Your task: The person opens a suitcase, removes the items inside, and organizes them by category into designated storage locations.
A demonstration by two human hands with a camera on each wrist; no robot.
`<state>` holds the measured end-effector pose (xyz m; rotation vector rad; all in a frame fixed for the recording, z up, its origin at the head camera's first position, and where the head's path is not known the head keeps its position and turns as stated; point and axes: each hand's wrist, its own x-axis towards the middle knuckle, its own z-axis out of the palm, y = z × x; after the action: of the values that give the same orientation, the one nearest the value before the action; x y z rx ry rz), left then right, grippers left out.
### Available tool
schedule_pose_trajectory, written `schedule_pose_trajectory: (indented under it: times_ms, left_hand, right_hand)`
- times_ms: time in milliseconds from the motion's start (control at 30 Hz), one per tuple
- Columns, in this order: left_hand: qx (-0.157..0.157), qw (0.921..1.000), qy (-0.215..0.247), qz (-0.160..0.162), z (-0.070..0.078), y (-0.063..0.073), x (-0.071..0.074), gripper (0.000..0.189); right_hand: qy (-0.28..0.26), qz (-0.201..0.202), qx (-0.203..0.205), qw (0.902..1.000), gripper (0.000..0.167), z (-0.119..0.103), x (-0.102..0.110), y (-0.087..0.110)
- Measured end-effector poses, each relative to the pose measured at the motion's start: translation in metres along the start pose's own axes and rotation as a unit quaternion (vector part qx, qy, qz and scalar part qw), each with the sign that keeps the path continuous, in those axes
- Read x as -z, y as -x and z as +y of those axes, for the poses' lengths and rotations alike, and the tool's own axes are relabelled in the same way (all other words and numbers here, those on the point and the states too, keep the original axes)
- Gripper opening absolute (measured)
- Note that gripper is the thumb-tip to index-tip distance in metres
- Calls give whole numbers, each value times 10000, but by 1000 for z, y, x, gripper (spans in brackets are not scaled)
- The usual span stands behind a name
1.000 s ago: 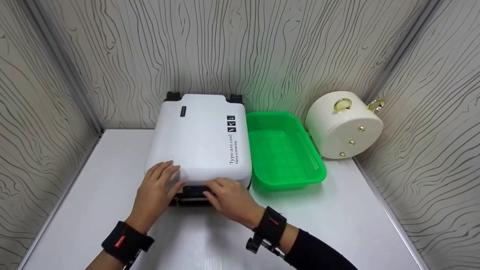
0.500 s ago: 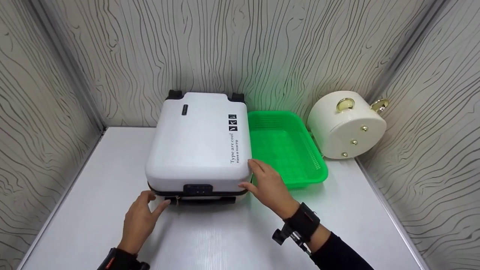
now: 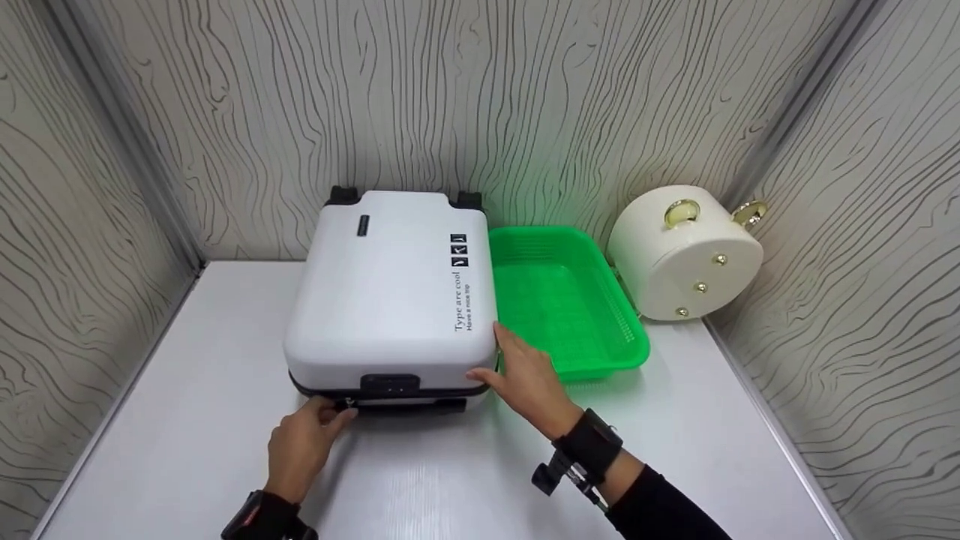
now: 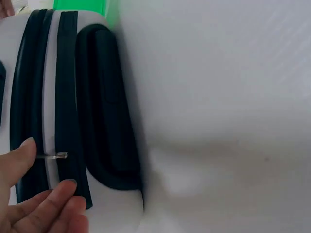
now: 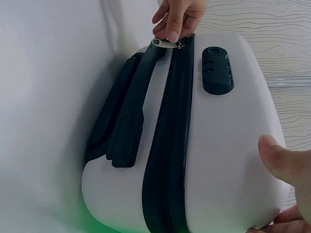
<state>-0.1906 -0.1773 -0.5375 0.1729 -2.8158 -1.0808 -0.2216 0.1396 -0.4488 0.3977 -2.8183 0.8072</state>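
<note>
A white suitcase [image 3: 390, 292] with black trim lies flat, its wheels toward the back wall. Along its front side runs a black zipper [image 5: 167, 141], with a combination lock [image 5: 217, 71] above and a carry handle [image 5: 131, 116] below. My left hand [image 3: 300, 446] is at the front left, thumb and fingers at the small metal zipper pull [image 5: 165, 43]. In the right wrist view the left thumb lies against that pull. My right hand [image 3: 532, 382] rests on the suitcase's front right corner, thumb on the front face and straight fingers along the side.
A green plastic basket [image 3: 637, 352] stands right beside the suitcase. Farther right, a cream round case [image 3: 675, 255] with gold rings and studs leans near the back corner. Wood-grain patterned walls [image 3: 405, 90] enclose the white table [image 3: 420, 487] at the back and sides.
Both hands have left the suitcase's front top edge. My right hand moved right to the corner; my left went down and left, then in to the zipper pull.
</note>
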Motion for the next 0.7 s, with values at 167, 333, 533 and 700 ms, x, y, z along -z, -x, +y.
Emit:
schedule_pose_trajectory:
  times_ms: [167,333,533,700]
  left_hand:
    - [-85,9997,-48,208,0,-1,-5,26]
    - [-442,9984,-187,281,2,2,-7,11]
    - [-1011,9929,-527,343,5,4,-2,6]
    - [-1341,9864,-908,262,8,3,10,6]
  right_hand:
    - [1,173,178,9997,86,2,-3,0]
    - [-57,160,135,9998,88,1,-3,-1]
    - [-37,-42,38,10000,99,-5,-1,-8]
    - [-6,-71,31,10000,104,-7,-3,-13]
